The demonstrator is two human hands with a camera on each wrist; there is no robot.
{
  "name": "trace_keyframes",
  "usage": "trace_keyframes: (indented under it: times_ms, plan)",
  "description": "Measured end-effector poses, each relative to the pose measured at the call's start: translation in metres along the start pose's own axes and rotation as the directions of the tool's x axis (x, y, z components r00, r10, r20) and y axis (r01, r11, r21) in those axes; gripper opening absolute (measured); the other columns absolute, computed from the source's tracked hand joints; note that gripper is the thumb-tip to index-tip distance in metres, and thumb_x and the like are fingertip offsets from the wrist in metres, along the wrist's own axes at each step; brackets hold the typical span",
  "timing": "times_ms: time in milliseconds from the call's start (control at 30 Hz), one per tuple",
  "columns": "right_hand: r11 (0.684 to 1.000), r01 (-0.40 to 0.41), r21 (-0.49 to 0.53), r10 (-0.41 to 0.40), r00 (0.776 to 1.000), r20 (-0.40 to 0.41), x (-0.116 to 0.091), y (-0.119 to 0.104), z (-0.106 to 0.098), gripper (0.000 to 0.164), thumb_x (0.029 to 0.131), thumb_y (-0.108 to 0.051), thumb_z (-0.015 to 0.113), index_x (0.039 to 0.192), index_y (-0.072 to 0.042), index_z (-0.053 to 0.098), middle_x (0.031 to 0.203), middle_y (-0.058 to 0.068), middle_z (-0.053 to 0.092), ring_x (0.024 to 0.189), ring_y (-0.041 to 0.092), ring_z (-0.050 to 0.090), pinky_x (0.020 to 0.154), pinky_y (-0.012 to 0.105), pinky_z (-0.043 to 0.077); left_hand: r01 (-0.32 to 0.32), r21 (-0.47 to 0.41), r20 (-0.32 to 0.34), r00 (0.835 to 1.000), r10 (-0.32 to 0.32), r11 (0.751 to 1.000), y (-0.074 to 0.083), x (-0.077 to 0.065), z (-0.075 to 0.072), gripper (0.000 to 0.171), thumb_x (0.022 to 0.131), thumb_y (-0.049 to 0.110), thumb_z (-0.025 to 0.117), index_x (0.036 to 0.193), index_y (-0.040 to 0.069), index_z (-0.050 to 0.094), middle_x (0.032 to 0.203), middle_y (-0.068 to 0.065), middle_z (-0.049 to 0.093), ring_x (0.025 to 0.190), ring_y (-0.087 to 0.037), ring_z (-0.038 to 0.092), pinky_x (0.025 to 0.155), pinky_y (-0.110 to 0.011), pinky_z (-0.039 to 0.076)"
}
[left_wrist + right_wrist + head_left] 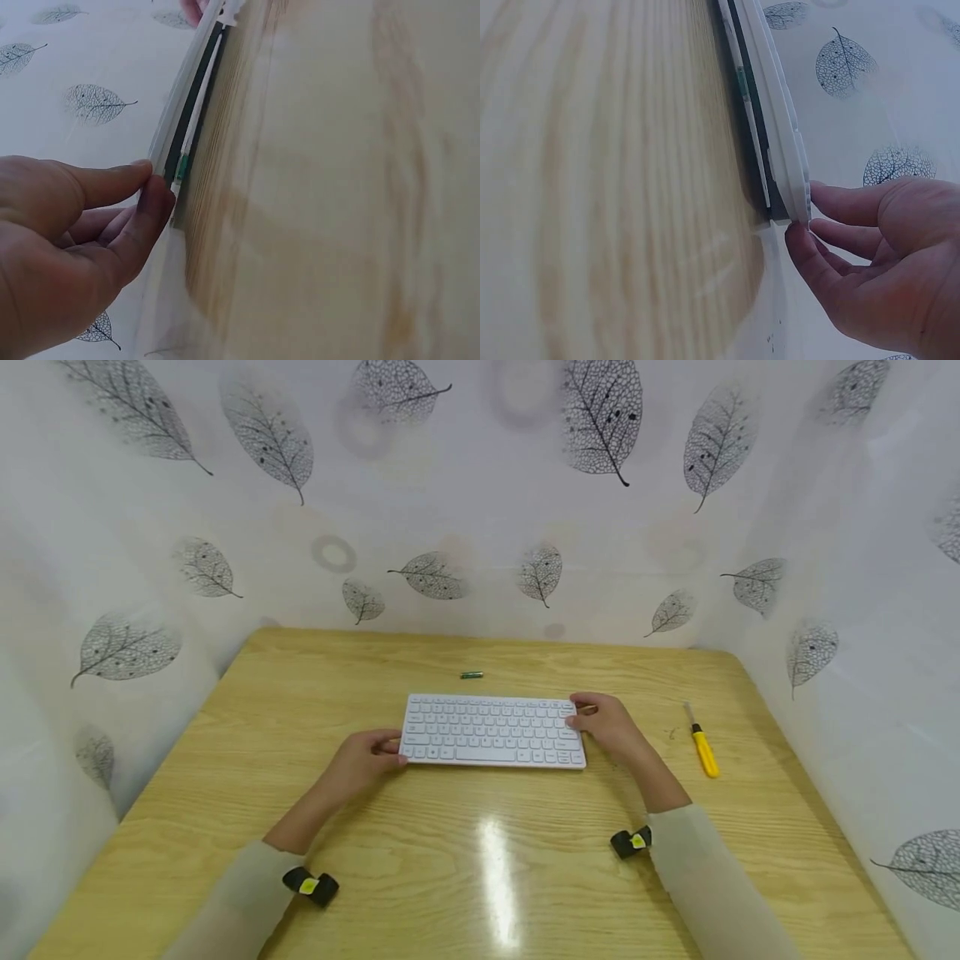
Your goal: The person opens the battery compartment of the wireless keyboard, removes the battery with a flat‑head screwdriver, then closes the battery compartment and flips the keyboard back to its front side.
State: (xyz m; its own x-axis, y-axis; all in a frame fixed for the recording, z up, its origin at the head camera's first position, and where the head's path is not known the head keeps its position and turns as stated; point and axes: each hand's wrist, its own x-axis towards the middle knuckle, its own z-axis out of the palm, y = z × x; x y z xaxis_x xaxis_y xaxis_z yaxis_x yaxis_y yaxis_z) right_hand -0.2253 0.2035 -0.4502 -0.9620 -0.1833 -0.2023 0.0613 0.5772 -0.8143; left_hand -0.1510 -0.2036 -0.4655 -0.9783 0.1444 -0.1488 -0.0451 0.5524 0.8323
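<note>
A white compact keyboard (487,731) lies keys up between both hands over the wooden table. At its lower left corner my left hand (362,766) pinches the short edge between thumb and fingers. My right hand (609,725) grips the opposite end near the upper right corner, thumb over the keys. Both wrist views show the keyboard's thin side (174,112) edge-on, with a dark gap beneath it. Its underside is mostly hidden. Beyond the keyboard's far edge lies a small green battery (472,675).
A screwdriver (705,752) with a yellow and black handle lies on the right of the table (420,860). White cloth (480,493) with a leaf print surrounds the back and sides. Each sleeve carries a black wrist camera (311,886).
</note>
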Motion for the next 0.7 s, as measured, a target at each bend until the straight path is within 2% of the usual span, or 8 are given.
trace_keyframes:
  times_ms: [300,533,700]
  plan:
    - [1.000,0.005,-0.006,-0.005,1.000,0.003,-0.0001,0.0034,-0.0004,0.056,0.099,-0.015,0.064,0.149,0.000,0.045,0.137,0.023,0.055,0.122,0.035,0.057,0.103,0.048,0.046,0.016,0.032,0.009,1.000,-0.016,0.999,0.0035,0.0024,0.0033,0.047,0.091,0.007,0.073,0.134,-0.006,0.060,0.105,-0.012,0.073,0.096,-0.019,0.067,0.086,-0.035,0.056]
    - [0.998,0.017,-0.057,-0.017,1.000,-0.009,0.0017,0.0047,-0.0039,0.055,0.099,-0.014,0.064,0.149,0.000,0.045,0.134,0.022,0.057,0.119,0.034,0.058,0.099,0.046,0.048,-0.023,0.065,0.006,1.000,0.023,0.998,0.0036,0.0046,0.0070,0.048,0.090,0.006,0.072,0.134,-0.007,0.060,0.106,-0.014,0.073,0.098,-0.022,0.068,0.088,-0.039,0.056]
    - [0.998,0.013,-0.058,-0.013,1.000,0.003,0.0032,0.0041,-0.0053,0.056,0.098,-0.014,0.065,0.149,0.000,0.046,0.136,0.022,0.055,0.122,0.035,0.056,0.100,0.046,0.048,-0.024,0.081,0.002,1.000,0.024,0.996,0.0017,0.0054,0.0061,0.047,0.090,0.006,0.072,0.134,-0.006,0.060,0.106,-0.012,0.073,0.098,-0.021,0.067,0.090,-0.041,0.055]
